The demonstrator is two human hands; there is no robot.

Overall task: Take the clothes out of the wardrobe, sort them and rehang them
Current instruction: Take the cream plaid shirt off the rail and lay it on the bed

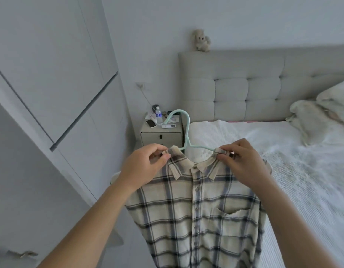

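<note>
Fingers of the left hand (pixel 146 163) and right hand (pixel 242 161) pinched the plaid shirt (pixel 196 209) collar, apparently seated on the mint hanger (pixel 186 130); uneven tugging could slide it off

You hold the shirt (pixel 196 209) on its hanger (pixel 186 128) in front of you, your left hand (pixel 142 167) at one collar end, your right hand (pixel 242 163) at the other; the wardrobe (pixel 51 84) stands left; the bed (pixel 283 151) lies right; the nightstand (pixel 161 135) sits between them, behind the shirt; a soft toy (pixel 201 40) sits on the headboard (pixel 244 78).
</note>
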